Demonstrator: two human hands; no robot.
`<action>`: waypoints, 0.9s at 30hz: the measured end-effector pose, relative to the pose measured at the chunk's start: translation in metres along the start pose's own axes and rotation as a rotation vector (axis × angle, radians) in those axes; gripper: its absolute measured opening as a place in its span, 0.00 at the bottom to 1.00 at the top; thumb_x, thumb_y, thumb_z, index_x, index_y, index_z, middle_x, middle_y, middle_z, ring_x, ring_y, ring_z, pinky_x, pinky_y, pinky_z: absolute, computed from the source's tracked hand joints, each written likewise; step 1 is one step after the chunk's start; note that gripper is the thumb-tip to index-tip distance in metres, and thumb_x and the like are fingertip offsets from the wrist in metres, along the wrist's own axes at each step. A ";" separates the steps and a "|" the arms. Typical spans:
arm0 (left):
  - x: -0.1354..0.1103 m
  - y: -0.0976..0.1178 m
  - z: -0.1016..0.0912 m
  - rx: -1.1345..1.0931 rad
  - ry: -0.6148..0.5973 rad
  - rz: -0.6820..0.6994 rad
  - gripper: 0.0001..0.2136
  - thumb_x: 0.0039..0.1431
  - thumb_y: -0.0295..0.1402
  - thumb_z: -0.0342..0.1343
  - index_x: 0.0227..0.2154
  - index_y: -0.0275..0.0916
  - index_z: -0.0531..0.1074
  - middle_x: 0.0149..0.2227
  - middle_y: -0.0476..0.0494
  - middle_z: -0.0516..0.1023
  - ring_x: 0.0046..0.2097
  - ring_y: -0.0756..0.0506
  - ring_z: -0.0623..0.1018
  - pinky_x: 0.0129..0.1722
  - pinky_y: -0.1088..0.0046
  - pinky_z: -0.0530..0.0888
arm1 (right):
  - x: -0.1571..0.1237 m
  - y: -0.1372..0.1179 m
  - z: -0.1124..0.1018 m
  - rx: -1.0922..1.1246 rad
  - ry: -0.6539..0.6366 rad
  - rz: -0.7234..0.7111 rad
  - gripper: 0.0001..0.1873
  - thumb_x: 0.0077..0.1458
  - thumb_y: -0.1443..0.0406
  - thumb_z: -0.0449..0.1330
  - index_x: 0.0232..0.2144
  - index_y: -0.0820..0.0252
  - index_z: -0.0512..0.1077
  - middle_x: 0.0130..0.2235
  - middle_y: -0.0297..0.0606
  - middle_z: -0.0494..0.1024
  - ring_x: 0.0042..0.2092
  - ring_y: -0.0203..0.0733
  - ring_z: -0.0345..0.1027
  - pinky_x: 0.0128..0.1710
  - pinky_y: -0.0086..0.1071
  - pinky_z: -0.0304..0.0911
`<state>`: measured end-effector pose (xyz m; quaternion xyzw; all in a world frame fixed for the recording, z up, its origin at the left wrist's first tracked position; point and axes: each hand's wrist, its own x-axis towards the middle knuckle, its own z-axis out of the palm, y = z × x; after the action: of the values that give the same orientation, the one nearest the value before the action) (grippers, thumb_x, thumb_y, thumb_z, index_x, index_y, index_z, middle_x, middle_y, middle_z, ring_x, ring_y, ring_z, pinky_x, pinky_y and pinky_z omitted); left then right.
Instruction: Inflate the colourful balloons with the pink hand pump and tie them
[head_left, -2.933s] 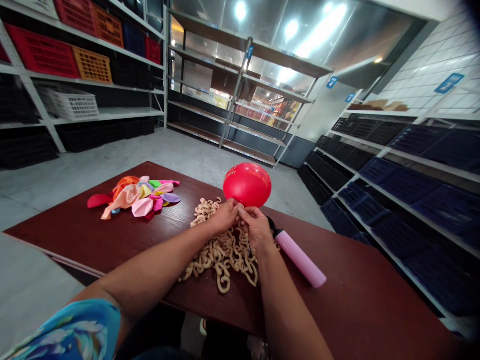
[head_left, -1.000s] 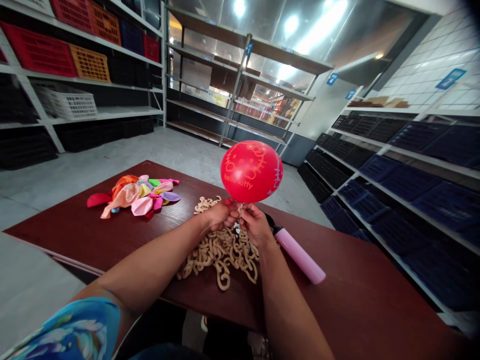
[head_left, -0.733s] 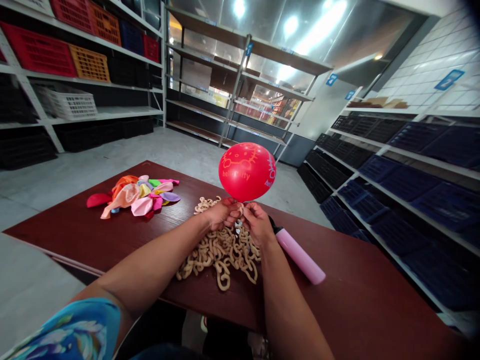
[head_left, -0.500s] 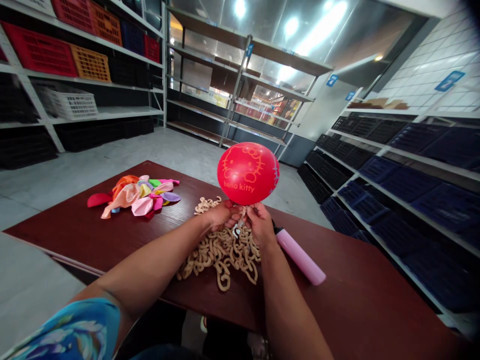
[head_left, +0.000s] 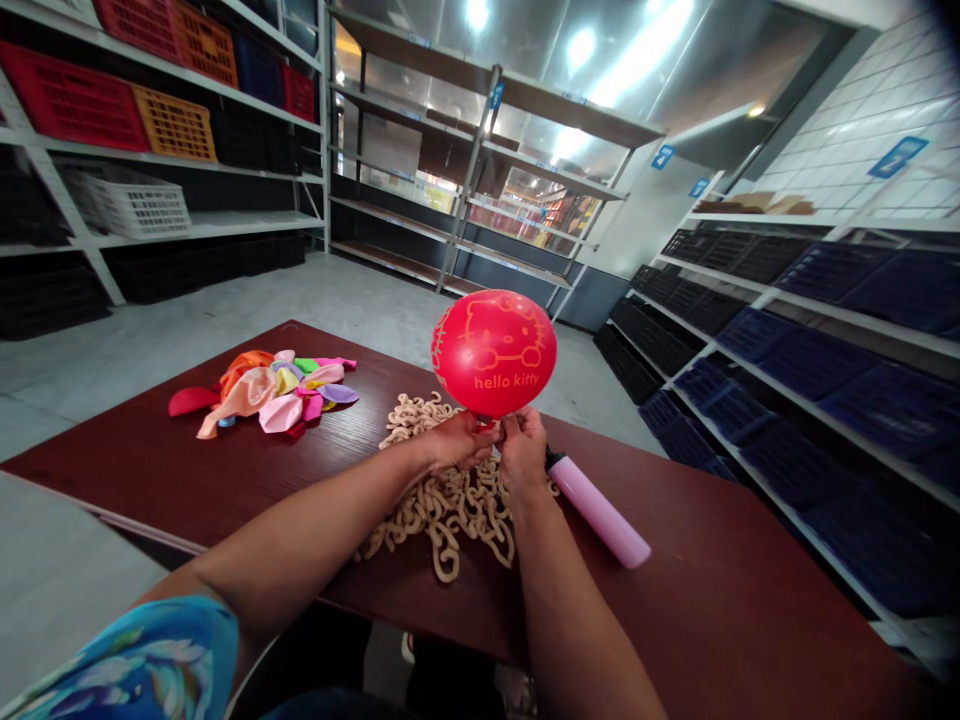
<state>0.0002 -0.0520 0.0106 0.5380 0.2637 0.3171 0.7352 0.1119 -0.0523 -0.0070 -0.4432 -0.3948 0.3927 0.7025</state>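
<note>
A red inflated balloon (head_left: 495,350) printed "hello kitty" stands above my two hands, its neck pointing down between them. My left hand (head_left: 461,440) is closed on the balloon's neck, with a bit of red showing at the fingertips. Close beside it, my right hand (head_left: 523,447) pinches at the same neck; the fingers partly hide what they grip. Beneath both hands lies a heap of beige curly strips (head_left: 450,510) on the dark red-brown table (head_left: 697,560). A pink balloon pump (head_left: 604,512) with a black end lies just right of my right hand.
Several uninflated balloons (head_left: 262,392) in mixed colours lie at the table's left. Shelves with coloured crates (head_left: 75,100) stand on the left. A metal rack (head_left: 465,170) is at the back, and dark blue crates (head_left: 847,380) fill the shelves on the right.
The balloon has turned, so its printed face now points more to the right, and it sits slightly lower. My fingers have shifted around its neck, where red now shows.
</note>
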 end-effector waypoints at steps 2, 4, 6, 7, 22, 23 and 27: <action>0.000 0.000 0.002 0.000 0.008 0.002 0.17 0.47 0.42 0.58 0.21 0.38 0.56 0.12 0.58 0.54 0.13 0.58 0.52 0.14 0.79 0.46 | 0.000 0.000 0.001 0.010 0.012 0.004 0.12 0.44 0.60 0.59 0.26 0.56 0.59 0.17 0.22 0.62 0.17 0.29 0.54 0.17 0.25 0.49; 0.000 0.001 0.003 -0.014 -0.005 0.013 0.17 0.46 0.42 0.58 0.22 0.38 0.56 0.12 0.59 0.54 0.13 0.58 0.51 0.14 0.79 0.46 | 0.000 0.000 0.002 0.024 0.017 0.016 0.13 0.43 0.60 0.60 0.27 0.55 0.58 0.16 0.22 0.62 0.16 0.29 0.54 0.17 0.25 0.49; -0.001 0.001 0.004 -0.021 -0.010 0.017 0.17 0.46 0.42 0.58 0.23 0.38 0.57 0.12 0.59 0.53 0.13 0.58 0.51 0.14 0.79 0.45 | 0.000 0.000 0.003 0.035 0.025 0.028 0.14 0.42 0.60 0.61 0.27 0.56 0.58 0.16 0.22 0.63 0.16 0.29 0.54 0.16 0.25 0.49; -0.002 0.001 0.004 -0.020 -0.008 0.015 0.16 0.46 0.42 0.58 0.24 0.38 0.57 0.12 0.59 0.53 0.13 0.58 0.51 0.14 0.79 0.45 | 0.000 0.000 0.003 0.038 0.029 0.031 0.14 0.42 0.60 0.61 0.27 0.56 0.58 0.16 0.22 0.63 0.16 0.29 0.54 0.16 0.25 0.48; 0.012 -0.005 -0.017 0.740 0.489 0.215 0.07 0.53 0.31 0.46 0.33 0.34 0.66 0.24 0.46 0.71 0.24 0.51 0.69 0.24 0.76 0.64 | -0.006 -0.001 0.004 -0.069 -0.176 0.245 0.15 0.38 0.59 0.64 0.28 0.58 0.67 0.25 0.28 0.70 0.21 0.29 0.60 0.15 0.22 0.47; 0.011 -0.005 -0.017 0.802 0.483 0.220 0.08 0.54 0.31 0.45 0.33 0.35 0.67 0.25 0.45 0.72 0.25 0.50 0.70 0.25 0.76 0.65 | -0.007 -0.001 0.004 -0.063 -0.170 0.265 0.14 0.37 0.59 0.65 0.27 0.59 0.67 0.23 0.28 0.70 0.20 0.29 0.59 0.15 0.22 0.47; 0.005 -0.007 -0.015 1.023 0.414 0.232 0.11 0.55 0.34 0.44 0.38 0.38 0.67 0.29 0.44 0.75 0.30 0.48 0.73 0.29 0.74 0.67 | -0.003 0.004 -0.001 -0.008 -0.054 0.292 0.14 0.35 0.60 0.66 0.24 0.60 0.66 0.21 0.28 0.70 0.20 0.29 0.59 0.16 0.22 0.49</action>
<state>-0.0064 -0.0401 -0.0006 0.7779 0.4618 0.3265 0.2740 0.1107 -0.0537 -0.0112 -0.4882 -0.3463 0.5009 0.6252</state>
